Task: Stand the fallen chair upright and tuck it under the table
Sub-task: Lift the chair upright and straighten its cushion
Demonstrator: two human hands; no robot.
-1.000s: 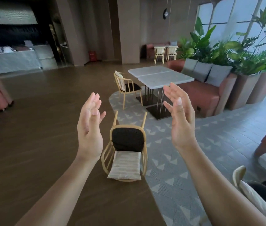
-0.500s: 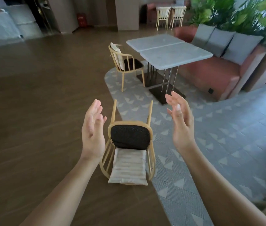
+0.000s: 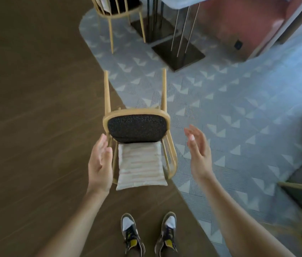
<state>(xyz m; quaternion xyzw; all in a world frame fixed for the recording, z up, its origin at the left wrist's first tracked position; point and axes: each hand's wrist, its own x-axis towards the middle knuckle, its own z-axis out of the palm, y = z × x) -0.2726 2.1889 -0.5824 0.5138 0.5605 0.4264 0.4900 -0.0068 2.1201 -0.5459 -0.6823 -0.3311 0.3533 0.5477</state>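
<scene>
**Hands closing in on the fallen chair**

I am looking down past two shoes (image 3: 148, 236) standing on the wood floor (image 3: 26, 117). My left hand (image 3: 101, 164) is hanging open, empty, its palm just beside the chair's armrest spindles, hiding part of them; whether it is touching them I cannot tell. My right hand (image 3: 199, 154) is spread open, clear of the frame. The fallen chair (image 3: 137, 128) is lying on its back across the carpet (image 3: 230, 108) edge, legs pointing away toward the table (image 3: 181, 2), whose top is mostly cropped. Compared with half a second ago, the view is tilting down, the hands are lower and the sofa (image 3: 248, 25) is mostly cut off.
</scene>
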